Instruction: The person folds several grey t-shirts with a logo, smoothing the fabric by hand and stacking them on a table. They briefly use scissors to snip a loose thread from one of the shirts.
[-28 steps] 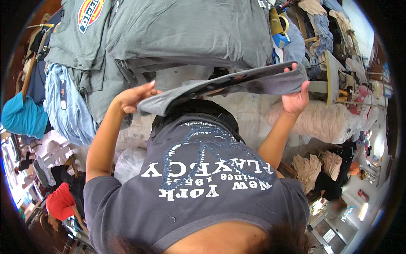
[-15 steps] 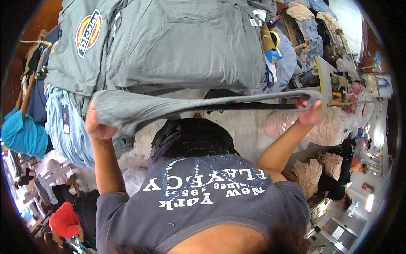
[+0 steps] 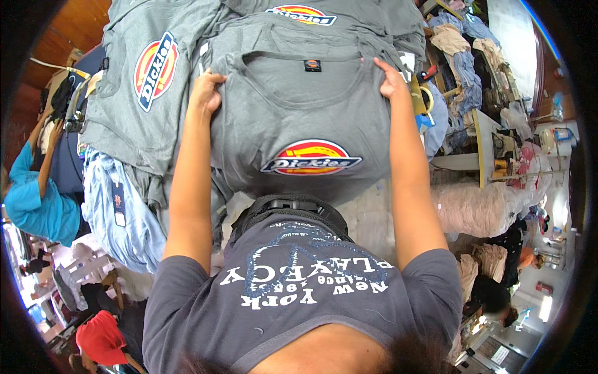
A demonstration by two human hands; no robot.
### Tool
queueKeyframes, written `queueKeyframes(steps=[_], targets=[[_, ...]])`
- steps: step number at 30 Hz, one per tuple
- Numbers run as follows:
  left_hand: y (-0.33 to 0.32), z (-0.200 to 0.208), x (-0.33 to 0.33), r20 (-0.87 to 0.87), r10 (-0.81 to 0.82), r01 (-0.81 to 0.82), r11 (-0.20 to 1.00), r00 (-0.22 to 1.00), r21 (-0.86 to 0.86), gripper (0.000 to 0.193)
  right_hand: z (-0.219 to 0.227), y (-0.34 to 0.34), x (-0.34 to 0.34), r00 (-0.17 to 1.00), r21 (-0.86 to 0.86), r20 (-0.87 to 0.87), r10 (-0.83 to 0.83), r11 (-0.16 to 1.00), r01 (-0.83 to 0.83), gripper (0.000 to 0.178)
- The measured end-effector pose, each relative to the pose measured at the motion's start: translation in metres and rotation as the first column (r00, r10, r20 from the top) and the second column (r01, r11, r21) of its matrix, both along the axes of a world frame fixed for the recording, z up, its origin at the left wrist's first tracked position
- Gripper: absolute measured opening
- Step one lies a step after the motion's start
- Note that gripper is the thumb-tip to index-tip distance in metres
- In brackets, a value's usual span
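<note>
A grey T-shirt (image 3: 249, 124) lies spread with its neckline away from me. A red, yellow and dark blue oval badge (image 3: 311, 157) faces up on its front, and a small dark neck label (image 3: 313, 65) shows inside the collar. My left hand (image 3: 208, 93) pinches the shirt at its left shoulder. At the right shoulder, my right hand (image 3: 391, 80) grips the cloth between thumb and fingers. Beneath and beyond it are more grey T-shirts (image 3: 361, 37), and another grey T-shirt (image 3: 118, 134) with the same kind of badge lies at the left.
Light blue garments (image 3: 118, 224) with a hang tag drape off the left edge. Rolls of tape (image 3: 427, 100) sit right of the shirts. Bagged beige bundles (image 3: 479, 209) lie at the right. A person in a teal top (image 3: 47, 206) works at far left; another wears red (image 3: 99, 336).
The T-shirt, stretched between my hands close to my body, has moved forward onto the other shirts and now lies badge up. Both hands have moved farther away and closer together.
</note>
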State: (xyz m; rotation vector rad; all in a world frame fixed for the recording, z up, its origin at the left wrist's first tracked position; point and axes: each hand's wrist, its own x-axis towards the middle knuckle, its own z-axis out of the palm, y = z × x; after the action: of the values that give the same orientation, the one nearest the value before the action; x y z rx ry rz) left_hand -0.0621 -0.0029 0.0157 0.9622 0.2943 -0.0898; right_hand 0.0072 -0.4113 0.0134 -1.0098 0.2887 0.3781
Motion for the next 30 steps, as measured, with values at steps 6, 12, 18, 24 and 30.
queueKeyframes(steps=[6,12,18,24,30], targets=[[0.009,0.012,-0.020,-0.052,-0.129,0.138,0.939,0.990,0.314,0.062,-0.002,-0.015,-0.016,0.994,-0.037,0.059,-0.092,0.995,0.095,0.037],[0.013,0.027,-0.035,0.097,-0.088,-0.038,0.516,0.991,0.856,0.049,0.026,-0.020,-0.048,0.985,-0.689,-0.001,-0.174,0.714,0.125,0.035],[-0.036,0.047,-0.018,0.482,-0.168,-0.392,0.388,0.860,0.834,0.024,0.018,0.000,-0.041,0.806,-0.728,0.587,-0.076,0.384,0.567,0.025],[-0.045,0.000,-0.017,0.333,-0.134,-0.303,0.203,0.933,0.931,0.045,-0.032,0.014,-0.031,0.736,-0.758,0.649,0.192,0.074,0.648,0.017],[-0.046,0.001,-0.021,0.346,-0.042,-0.334,0.182,0.937,0.925,0.040,-0.040,0.020,-0.030,0.693,-0.714,0.679,0.242,-0.001,0.700,0.017]])
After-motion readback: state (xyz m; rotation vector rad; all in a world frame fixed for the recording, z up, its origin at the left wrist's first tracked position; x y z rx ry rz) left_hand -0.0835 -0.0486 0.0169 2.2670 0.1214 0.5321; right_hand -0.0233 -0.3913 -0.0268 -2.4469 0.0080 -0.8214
